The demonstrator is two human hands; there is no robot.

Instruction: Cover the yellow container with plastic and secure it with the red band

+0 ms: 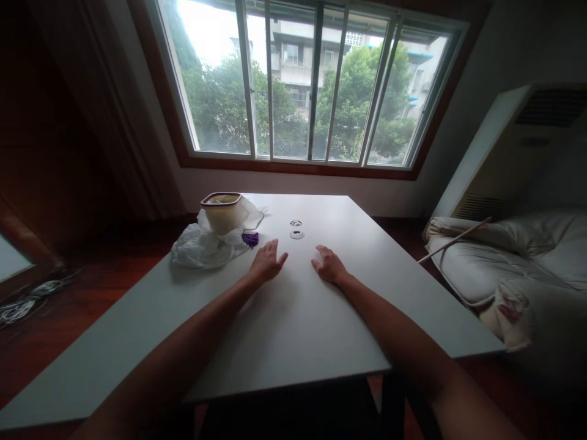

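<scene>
My left hand (pixel 266 261) lies flat on the white table (pixel 293 318), fingers stretched forward, holding nothing. My right hand (pixel 328 264) rests palm-down a little to its right, fingers loosely spread and empty. Just beyond my left fingertips is a small purple object (pixel 250 239). Behind that stands a cream plastic container with a dark rim (pixel 222 212), set on a crumpled white plastic bag (pixel 202 247). Two small round rings (pixel 296 229) lie on the table ahead, between my hands.
A large window (pixel 307 85) fills the far wall, with trees and buildings outside. At the right are a white cushion or mattress (pixel 504 263) and a standing air conditioner (pixel 513 153). Dark wooden floor lies to the left, with cables (pixel 27 299).
</scene>
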